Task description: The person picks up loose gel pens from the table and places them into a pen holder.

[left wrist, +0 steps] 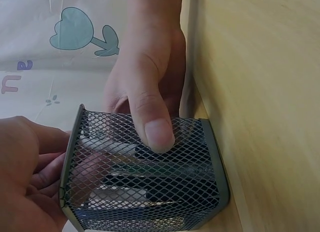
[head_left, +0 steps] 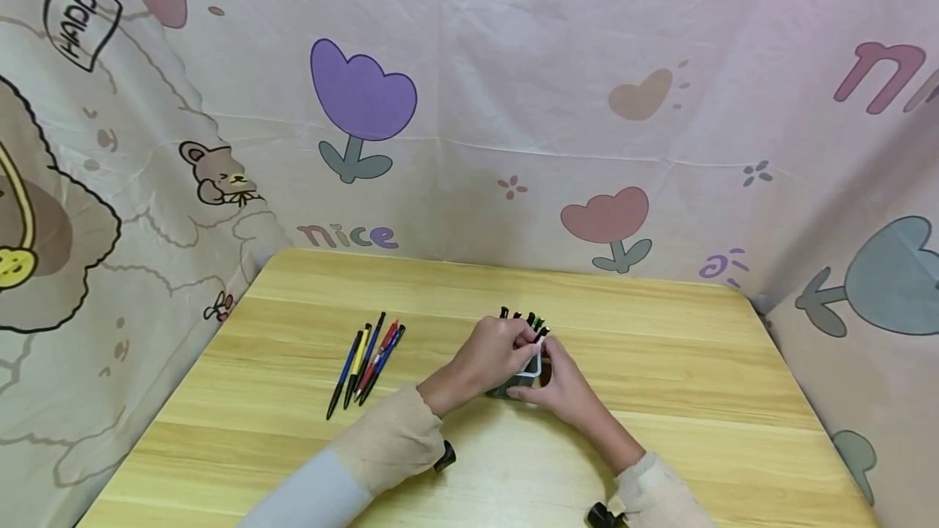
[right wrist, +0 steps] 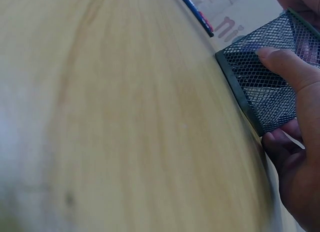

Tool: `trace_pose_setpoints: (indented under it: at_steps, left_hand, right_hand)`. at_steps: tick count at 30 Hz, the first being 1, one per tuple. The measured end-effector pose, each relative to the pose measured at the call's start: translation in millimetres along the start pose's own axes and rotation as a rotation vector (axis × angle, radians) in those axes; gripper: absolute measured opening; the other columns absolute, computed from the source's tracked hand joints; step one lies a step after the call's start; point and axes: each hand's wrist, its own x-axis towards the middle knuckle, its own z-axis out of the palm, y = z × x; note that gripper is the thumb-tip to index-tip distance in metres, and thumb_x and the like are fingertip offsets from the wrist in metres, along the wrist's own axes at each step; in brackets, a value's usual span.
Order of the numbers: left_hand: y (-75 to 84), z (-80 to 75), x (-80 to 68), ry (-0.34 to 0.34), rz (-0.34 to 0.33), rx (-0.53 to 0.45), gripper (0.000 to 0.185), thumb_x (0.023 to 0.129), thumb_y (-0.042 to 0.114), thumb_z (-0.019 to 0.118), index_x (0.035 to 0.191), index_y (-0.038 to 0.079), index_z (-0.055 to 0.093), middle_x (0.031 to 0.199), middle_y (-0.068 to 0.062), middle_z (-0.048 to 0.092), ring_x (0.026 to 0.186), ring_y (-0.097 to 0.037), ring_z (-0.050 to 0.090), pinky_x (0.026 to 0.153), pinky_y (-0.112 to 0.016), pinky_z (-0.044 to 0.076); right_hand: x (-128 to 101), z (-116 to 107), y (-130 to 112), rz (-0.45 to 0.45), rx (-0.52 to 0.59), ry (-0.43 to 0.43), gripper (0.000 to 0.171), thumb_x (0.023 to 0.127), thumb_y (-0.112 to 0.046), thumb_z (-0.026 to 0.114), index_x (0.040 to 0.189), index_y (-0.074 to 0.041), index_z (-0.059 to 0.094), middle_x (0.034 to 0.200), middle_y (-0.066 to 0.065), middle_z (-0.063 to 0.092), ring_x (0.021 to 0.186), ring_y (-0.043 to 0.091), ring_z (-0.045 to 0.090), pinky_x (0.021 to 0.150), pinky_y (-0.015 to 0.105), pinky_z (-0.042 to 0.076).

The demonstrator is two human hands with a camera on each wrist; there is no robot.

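Note:
A dark wire-mesh pen holder (head_left: 504,389) with a square rim stands upright near the middle of the table. My right hand (head_left: 563,388) grips its side, the thumb pressed on the mesh (left wrist: 192,167) and the other fingers around the far side. Several pens with black ends (head_left: 531,319) stick up from the holder, and their barrels show through the mesh. Above the rim, my left hand (head_left: 493,355) pinches a pen (head_left: 544,333) with a pale and dark barrel; its lower part is hidden by the thumb and rim.
Left of the holder, several loose pens in blue, yellow and red (head_left: 364,361) lie side by side on the wooden table (head_left: 293,292). A printed cloth (head_left: 484,104) hangs behind and along both sides of the table.

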Motion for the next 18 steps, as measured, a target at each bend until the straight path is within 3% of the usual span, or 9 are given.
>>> trace_pose_setpoints:
  at_steps: [11,18]
  left_hand:
    - [2.3,1.3,1.7,-0.023,-0.038,0.078,0.008,0.094,0.013,0.076,0.093,0.005,0.076,0.082,-0.004,0.079,0.069,-0.007,0.071,0.061,-0.007,0.049]
    - [3.5,0.1,2.8,-0.009,-0.040,0.151,0.006,0.093,0.009,0.076,0.096,0.005,0.079,0.087,-0.005,0.080,0.077,-0.011,0.075,0.065,-0.013,0.055]
  right_hand:
    - [-0.5,-0.7,-0.7,0.011,-0.016,0.011,0.076,0.078,-0.024,0.093,0.137,-0.015,0.047,0.127,0.012,0.060,0.100,0.015,0.067,0.078,0.028,0.062]
    - [-0.7,-0.1,-0.9,0.034,-0.035,0.038,0.077,0.075,-0.024,0.095,0.136,-0.013,0.049,0.128,0.012,0.060,0.105,0.015,0.066,0.084,0.026,0.061]
